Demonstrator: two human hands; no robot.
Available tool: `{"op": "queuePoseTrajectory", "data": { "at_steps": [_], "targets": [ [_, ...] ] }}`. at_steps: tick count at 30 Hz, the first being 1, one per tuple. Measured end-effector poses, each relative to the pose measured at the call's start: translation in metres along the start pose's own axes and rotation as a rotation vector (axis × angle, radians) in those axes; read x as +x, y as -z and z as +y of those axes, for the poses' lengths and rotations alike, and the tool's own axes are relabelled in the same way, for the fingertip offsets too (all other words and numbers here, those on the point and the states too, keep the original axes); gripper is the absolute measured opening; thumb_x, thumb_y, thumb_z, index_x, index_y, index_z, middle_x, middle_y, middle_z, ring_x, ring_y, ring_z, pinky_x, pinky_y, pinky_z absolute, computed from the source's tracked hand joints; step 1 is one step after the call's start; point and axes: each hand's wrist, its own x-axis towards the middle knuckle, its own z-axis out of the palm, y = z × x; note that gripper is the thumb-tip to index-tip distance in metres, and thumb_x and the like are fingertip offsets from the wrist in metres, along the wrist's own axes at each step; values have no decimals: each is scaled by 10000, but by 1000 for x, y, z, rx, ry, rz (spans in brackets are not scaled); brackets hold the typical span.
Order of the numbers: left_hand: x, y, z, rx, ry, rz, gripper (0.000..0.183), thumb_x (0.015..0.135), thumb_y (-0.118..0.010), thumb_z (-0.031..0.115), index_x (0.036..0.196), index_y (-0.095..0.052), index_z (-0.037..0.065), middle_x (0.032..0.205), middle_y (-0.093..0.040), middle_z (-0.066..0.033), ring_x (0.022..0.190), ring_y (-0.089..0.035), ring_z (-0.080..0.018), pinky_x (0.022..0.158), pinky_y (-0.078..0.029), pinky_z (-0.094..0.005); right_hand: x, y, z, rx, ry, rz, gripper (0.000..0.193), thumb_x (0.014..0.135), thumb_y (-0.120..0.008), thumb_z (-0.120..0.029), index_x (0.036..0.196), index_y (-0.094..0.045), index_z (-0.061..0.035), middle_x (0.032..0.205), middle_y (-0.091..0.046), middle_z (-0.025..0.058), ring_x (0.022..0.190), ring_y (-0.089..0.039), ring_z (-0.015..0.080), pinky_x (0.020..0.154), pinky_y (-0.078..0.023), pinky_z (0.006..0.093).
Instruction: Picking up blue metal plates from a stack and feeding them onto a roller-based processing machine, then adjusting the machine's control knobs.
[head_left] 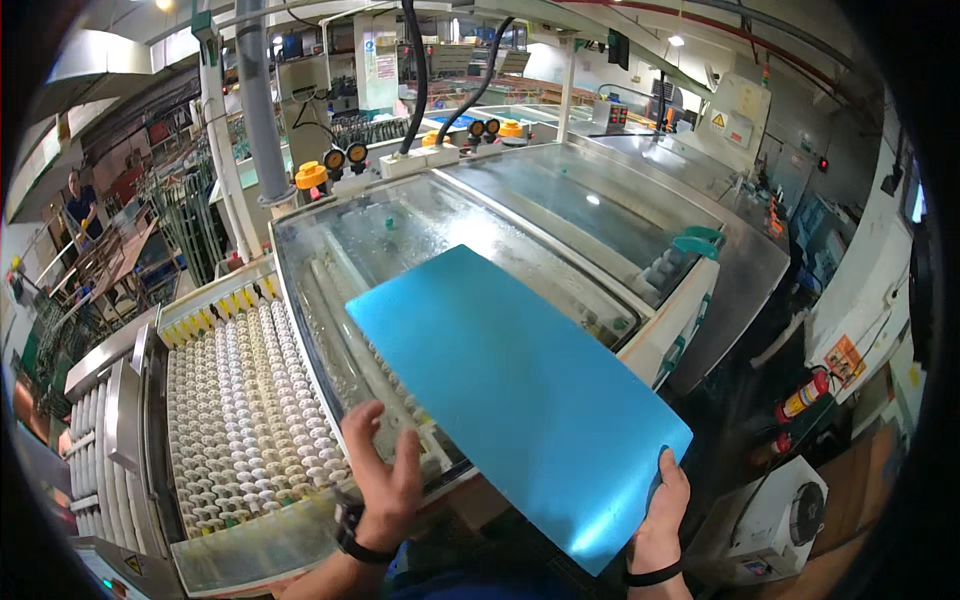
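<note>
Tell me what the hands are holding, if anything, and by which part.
The right hand holds the blue sheet by its near short edge, close to the right corner. The left hand is open, holding nothing.

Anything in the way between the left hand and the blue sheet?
Nothing visible stands between them. The left hand is open beside the near left edge of the blue sheet, with a gap in view. The clear tank cover lies beyond the sheet, not in between. The right hand holds the near right corner.
</note>
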Motion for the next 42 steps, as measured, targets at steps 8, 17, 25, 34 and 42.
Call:
{"op": "queuePoseTrajectory", "data": {
  "at_steps": [8, 17, 25, 34, 42],
  "targets": [
    [-18, 6, 26, -431, 404, -391, 784, 930, -704, 192, 1514, -245, -62, 1457, -411, -235, 1356, -441, -306, 1060, -456, -397, -19, -59, 16, 8, 133, -3, 380, 1013, -555, -194, 1289, -514, 64, 1183, -624, 159, 1030, -637, 274, 915, -523, 414],
    [-12, -20, 45, -708, 515, -654, 752, 917, -722, 200, 1498, -302, -27, 1336, -548, -158, 1180, -557, -212, 1023, -456, -355, -26, -100, 8, 8, 32, 2, 330, 1040, -492, -206, 1267, -518, 32, 1191, -615, 166, 1025, -648, 309, 864, -554, 442],
    [-1, 2, 49, -662, 785, -703, 511, 943, -648, 219, 1341, -498, -64, 1155, -641, -98, 965, -641, -164, 833, -527, -279, -14, -68, -2, 77, 57, -160, 372, 1035, -539, -344, 1261, -578, -52, 1205, -621, 48, 1088, -605, 227, 957, -462, 387],
    [11, 24, 27, -661, 913, -138, 219, 992, -568, 122, 1088, -615, -68, 944, -683, -123, 823, -694, -216, 751, -591, -346, 46, -53, -63, -891, 555, -312, 194, 908, -658, -191, 982, -655, -12, 958, -640, 77, 937, -620, 192, 837, -475, 311],
    [1, 26, 54, -512, 863, -242, 261, 948, -663, 101, 1109, -567, -80, 973, -662, -132, 817, -676, -192, 669, -560, -308, 45, -79, -71, -1213, 892, -731, 317, 844, -710, -286, 971, -689, 4, 1040, -669, 171, 1032, -611, 360, 897, -482, 423]
  ]
}}
